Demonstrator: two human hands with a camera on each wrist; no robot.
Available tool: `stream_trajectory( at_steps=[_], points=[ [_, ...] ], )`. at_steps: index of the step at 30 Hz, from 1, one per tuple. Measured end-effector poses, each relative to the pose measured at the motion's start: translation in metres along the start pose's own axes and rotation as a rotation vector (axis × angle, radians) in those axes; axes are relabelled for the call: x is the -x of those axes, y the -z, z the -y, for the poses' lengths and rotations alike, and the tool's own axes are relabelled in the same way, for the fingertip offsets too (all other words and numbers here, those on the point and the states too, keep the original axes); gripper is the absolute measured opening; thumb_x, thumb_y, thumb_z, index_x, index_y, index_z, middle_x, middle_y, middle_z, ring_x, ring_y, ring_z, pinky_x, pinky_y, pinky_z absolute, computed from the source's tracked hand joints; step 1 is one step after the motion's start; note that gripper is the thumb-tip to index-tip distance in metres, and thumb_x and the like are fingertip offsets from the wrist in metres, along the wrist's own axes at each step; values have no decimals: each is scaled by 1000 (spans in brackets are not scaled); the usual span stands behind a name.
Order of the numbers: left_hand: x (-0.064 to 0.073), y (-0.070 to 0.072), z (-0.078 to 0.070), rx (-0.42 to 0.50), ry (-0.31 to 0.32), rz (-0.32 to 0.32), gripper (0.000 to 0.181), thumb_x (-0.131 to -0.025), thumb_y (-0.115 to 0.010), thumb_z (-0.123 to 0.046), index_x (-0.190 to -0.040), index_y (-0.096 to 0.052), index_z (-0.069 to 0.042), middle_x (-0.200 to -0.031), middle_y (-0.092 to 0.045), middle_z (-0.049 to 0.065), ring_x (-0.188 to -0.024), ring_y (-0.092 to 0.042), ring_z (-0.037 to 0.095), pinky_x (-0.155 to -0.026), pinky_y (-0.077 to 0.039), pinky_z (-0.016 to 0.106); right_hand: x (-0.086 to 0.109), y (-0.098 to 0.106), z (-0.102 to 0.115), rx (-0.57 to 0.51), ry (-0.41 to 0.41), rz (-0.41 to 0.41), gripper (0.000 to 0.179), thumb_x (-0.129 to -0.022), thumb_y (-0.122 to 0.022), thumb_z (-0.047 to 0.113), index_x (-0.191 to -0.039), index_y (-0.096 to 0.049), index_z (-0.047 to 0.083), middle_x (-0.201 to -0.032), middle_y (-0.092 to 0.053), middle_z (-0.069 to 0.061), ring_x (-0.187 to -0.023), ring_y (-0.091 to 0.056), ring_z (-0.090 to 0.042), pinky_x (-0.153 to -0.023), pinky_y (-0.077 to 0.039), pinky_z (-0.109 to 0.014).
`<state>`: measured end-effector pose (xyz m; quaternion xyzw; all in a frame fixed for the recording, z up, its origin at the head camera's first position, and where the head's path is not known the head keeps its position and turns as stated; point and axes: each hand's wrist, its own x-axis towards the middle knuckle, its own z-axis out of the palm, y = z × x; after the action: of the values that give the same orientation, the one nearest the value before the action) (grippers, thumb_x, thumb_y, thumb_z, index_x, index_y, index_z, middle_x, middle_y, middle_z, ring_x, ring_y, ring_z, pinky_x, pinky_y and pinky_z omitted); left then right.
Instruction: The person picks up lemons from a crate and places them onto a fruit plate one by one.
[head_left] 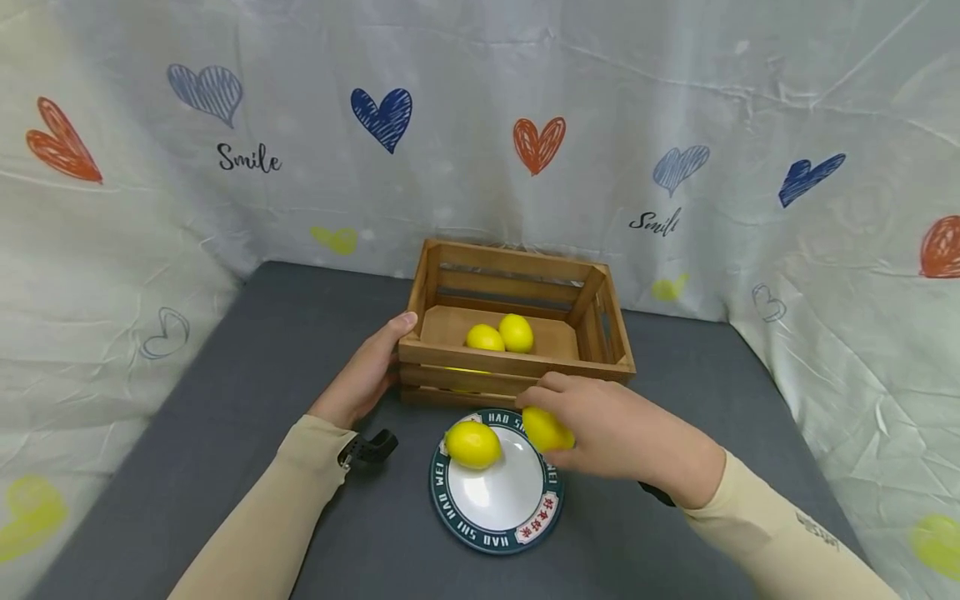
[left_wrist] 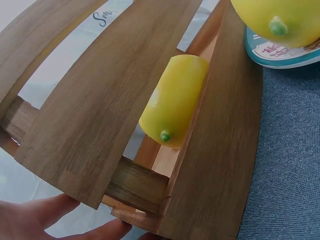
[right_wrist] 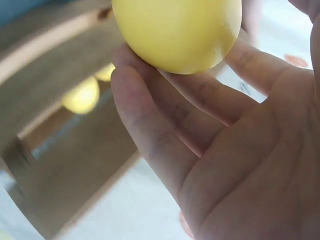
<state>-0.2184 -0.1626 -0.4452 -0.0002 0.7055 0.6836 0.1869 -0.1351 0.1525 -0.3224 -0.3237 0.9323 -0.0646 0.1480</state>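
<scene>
A slatted wooden crate [head_left: 510, 360] stands at the back of the table. At its left front corner my left hand [head_left: 363, 375] grips it, thumb over the top edge and fingers against the slats. Two yellow lemons, one [head_left: 485, 337] beside the other [head_left: 517, 332], lie inside near the front wall. In front of the crate is a round white plate [head_left: 487, 500] with a dark green lettered rim. One lemon [head_left: 472, 444] rests on its left part. Over the plate's right edge, my right hand [head_left: 611, 425] holds another lemon [head_left: 546, 429] between thumb and fingers.
A dark grey cloth [head_left: 630, 533] covers the table. Behind and at both sides hangs a pale curtain [head_left: 465, 192] printed with hearts and "Smile" lettering, close behind the crate. A black band [head_left: 367, 447] sits on the left wrist.
</scene>
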Motion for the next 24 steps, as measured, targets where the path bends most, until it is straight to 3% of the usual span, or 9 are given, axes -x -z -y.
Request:
stream_trajectory(
  at_steps=[11, 24],
  points=[
    [-2, 0, 1, 20, -17, -10, 90, -104, -45, -70, -176, -13, -27, -183, -4, 9, -165, -10, 50, -132, -12, 73, -24, -49, -13, -15, -6, 28, 57, -84, -91, 21, -137, -71, 18, -114, -67, 1, -84, -57, -15, -75, -53, -34],
    [-2, 1, 3, 30, -27, -10, 89, -104, -45, -69, -176, -14, -26, -183, -6, 9, -165, -12, 49, -132, -13, 72, -38, -68, -17, 10, 14, 23, 55, -84, -92, 24, -136, -73, 16, -122, -71, -3, -86, -58, -15, -75, -55, -33]
  ],
)
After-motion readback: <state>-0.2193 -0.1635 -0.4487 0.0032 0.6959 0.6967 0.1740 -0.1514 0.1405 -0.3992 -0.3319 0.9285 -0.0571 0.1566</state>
